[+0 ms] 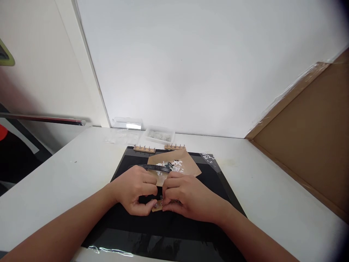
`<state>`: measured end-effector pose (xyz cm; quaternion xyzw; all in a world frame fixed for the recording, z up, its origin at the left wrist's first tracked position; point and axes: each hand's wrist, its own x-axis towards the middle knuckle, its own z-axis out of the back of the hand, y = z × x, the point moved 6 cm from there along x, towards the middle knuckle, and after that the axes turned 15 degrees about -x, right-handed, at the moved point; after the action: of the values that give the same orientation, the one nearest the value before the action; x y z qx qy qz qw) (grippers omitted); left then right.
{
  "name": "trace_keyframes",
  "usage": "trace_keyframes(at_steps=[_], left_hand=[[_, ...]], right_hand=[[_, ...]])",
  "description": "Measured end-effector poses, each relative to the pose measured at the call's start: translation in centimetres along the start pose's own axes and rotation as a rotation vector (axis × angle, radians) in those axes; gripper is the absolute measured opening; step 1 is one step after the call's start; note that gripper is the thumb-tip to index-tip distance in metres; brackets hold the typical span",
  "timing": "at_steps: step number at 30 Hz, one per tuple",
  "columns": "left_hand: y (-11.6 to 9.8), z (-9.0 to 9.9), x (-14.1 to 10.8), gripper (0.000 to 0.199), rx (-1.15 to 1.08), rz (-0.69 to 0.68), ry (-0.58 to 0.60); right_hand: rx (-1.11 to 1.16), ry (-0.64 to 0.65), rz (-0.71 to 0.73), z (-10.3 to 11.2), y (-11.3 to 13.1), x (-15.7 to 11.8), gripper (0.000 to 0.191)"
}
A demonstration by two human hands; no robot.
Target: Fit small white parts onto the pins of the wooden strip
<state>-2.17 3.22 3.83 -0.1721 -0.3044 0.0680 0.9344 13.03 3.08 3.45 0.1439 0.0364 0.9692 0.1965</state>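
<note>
My left hand (137,191) and my right hand (182,194) meet over a black mat (147,233). Between their fingertips is a small wooden strip (157,208), mostly covered by my right fingers. Both hands are closed on it, with tiny clear pieces at the fingertips too small to make out. A dark curved tool (152,167) lies just beyond my knuckles, across a brown paper sheet (191,164). Small white pieces (177,166) are scattered on the paper.
Two wooden strips with metal pegs, one on the left (144,149) and one on the right (175,147), stand at the mat's far edge. Behind them are a clear plastic box (160,134) and plastic bags (122,136). Cardboard (305,138) stands at the right.
</note>
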Motion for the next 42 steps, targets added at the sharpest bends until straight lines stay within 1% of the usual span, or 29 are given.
trace_keyframes(at_steps=[5, 12, 17, 22, 29, 32, 36, 42], left_hand=[[0.01, 0.00, 0.05, 0.004, 0.004, 0.003, 0.006], [0.06, 0.00, -0.02, 0.004, -0.015, 0.003, 0.010], [0.20, -0.14, -0.13, 0.004, -0.016, 0.009, 0.020], [0.36, -0.17, -0.19, 0.004, -0.011, 0.029, 0.029], [0.31, -0.10, -0.08, 0.005, -0.027, 0.036, 0.026], [0.33, -0.25, -0.05, 0.012, -0.022, 0.027, 0.034], [0.41, -0.43, -0.01, 0.021, -0.043, 0.039, 0.046], [0.69, -0.78, -0.21, 0.015, -0.060, 0.087, 0.070]], right_hand=[[-0.011, 0.002, -0.005, -0.02, 0.11, -0.10, 0.016], [-0.004, 0.007, -0.070, 0.15, -0.24, -0.31, 0.008], [0.016, 0.001, -0.068, 0.46, -0.12, -0.28, 0.010], [0.037, 0.029, -0.085, 0.65, -0.09, -0.19, 0.021], [0.055, 0.038, -0.092, 0.38, -0.16, -0.08, 0.018], [0.050, 0.029, -0.089, 0.31, -0.12, -0.07, 0.016], [0.061, -0.016, -0.085, 0.43, -0.09, -0.05, 0.016], [0.062, -0.026, -0.080, 0.38, -0.03, -0.01, 0.017]])
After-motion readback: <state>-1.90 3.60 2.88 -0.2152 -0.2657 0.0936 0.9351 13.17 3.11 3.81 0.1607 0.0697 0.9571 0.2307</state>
